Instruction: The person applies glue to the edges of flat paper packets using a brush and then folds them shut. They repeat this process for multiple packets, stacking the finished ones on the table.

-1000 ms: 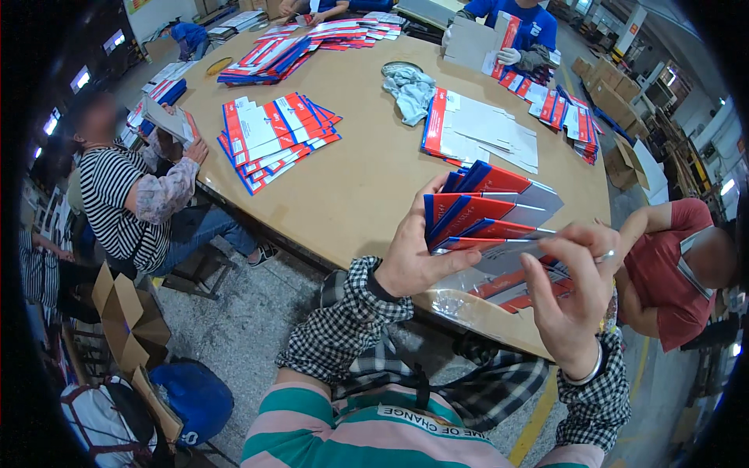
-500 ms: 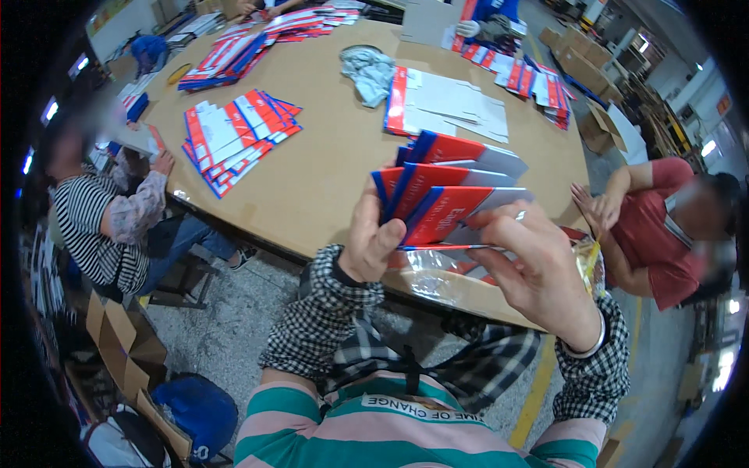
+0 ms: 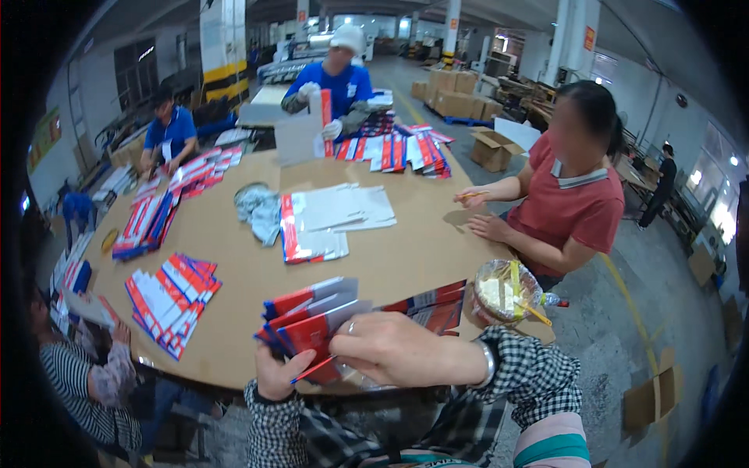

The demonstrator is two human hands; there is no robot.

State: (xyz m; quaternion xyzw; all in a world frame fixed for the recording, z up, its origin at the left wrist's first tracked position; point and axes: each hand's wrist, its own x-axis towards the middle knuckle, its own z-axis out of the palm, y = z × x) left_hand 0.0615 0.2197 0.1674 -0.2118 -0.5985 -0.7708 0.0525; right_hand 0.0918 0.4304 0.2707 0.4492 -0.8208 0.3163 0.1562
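In front of me, at the table's near edge, is a fanned bundle of red, blue and white printed cartons [image 3: 312, 324]. My left hand [image 3: 281, 373] grips the bundle from its left side, thumb in front. My right hand [image 3: 402, 347], with a ring on one finger, is closed at the nearest carton's right edge, seemingly pinching it. Its fingertips are partly hidden. Beyond my right hand lie more dark red and blue printed cartons [image 3: 429, 306], partly covered by the hand.
On the round brown table [image 3: 390, 269] lie a white card stack [image 3: 343, 210], a grey-blue cloth [image 3: 257, 210] and fanned cartons [image 3: 173, 300]. A plastic-lined bowl [image 3: 503, 292] with a yellow-handled brush stands right. A person in red [image 3: 581, 195] sits there; others work around the table.
My view has tilted up, bringing the far side of the room into sight. Both hands still hold the bundle. The person in red now has a hand on a thin yellow stick.
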